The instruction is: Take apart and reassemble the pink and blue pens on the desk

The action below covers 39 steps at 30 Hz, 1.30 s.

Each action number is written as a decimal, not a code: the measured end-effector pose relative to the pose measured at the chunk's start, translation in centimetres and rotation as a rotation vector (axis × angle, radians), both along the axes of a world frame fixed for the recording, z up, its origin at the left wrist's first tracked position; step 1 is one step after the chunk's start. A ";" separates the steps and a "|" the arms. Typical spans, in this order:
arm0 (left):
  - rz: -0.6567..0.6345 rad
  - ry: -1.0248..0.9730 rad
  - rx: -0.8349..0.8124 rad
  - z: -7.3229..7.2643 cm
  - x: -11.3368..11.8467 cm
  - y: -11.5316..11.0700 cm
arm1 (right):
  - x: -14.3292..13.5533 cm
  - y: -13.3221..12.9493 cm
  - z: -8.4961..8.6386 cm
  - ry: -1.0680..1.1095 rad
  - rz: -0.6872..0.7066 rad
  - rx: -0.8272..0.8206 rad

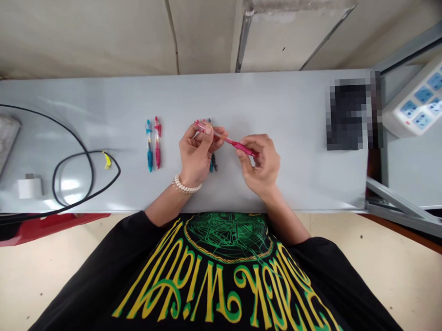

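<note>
A pink pen (229, 140) is held slantwise between my two hands above the middle of the table. My left hand (198, 149) pinches its clear upper part, and my right hand (261, 161) is closed round the pink grip end. Under and behind my left hand lie more pens (214, 162), mostly hidden; blue, black and pink parts show. To the left, a blue pen (149, 146) and another pink pen (157, 144) lie side by side, upright in the view, not touching.
A black cable (91, 161) with a yellow tie loops over the left of the grey table (309, 181). A white adapter (29, 187) sits near the left front. A blurred dark object (346, 116) lies at right, beside a white power strip (419, 100).
</note>
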<state>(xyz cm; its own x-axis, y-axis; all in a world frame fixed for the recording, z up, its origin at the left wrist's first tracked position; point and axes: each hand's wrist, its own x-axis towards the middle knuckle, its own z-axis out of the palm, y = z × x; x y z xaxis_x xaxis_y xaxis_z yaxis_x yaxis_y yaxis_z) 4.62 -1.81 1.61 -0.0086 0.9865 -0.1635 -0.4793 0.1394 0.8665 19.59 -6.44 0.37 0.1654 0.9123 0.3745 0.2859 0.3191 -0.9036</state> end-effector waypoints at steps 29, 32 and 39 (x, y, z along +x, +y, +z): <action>-0.046 0.086 0.035 -0.1 -0.6 0.0 | 1.0 -0.5 1.9 0.308 0.249 -0.541; -0.017 0.082 0.055 0.0 -0.8 0.1 | 0.4 -0.6 1.6 0.353 0.195 -0.414; -0.046 0.097 0.025 0.2 -1.1 0.2 | -0.3 -1.7 1.4 0.519 0.331 -0.615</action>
